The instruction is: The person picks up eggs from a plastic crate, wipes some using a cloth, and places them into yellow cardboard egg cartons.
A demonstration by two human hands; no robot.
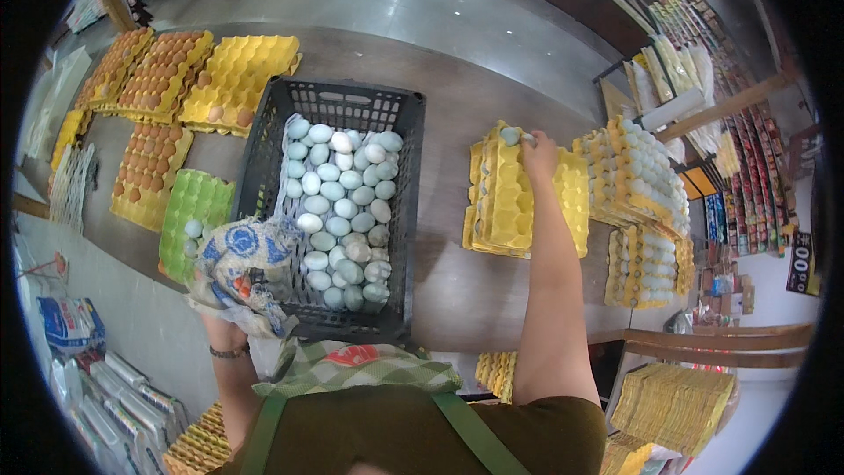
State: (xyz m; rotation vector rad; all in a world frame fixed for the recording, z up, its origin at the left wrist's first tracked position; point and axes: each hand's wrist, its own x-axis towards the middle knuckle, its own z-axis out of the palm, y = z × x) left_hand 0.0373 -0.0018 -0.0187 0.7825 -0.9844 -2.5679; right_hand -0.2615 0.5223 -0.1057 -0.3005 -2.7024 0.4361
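A black plastic crate (417,211) before me holds many pale blue-green eggs (335,190) on a mesh liner. My left hand (241,285) is mostly covered by a frayed cloth with blue print (247,247), which it holds at the crate's near left corner; fingertips show through the cloth. My right hand (541,152) reaches to the far edge of a yellow egg tray (521,194), the top of a stack. Its fingertips are on a pale egg (527,138), partly hidden, beside another bluish egg (510,136) in the tray.
Stacked trays of pale eggs (643,178) stand at the right. Trays of brown eggs (158,72), a yellow tray (244,72) with a few brown eggs and a green tray (198,204) lie at the left. Piled empty trays (669,402) stand at lower right. Wooden posts flank the table.
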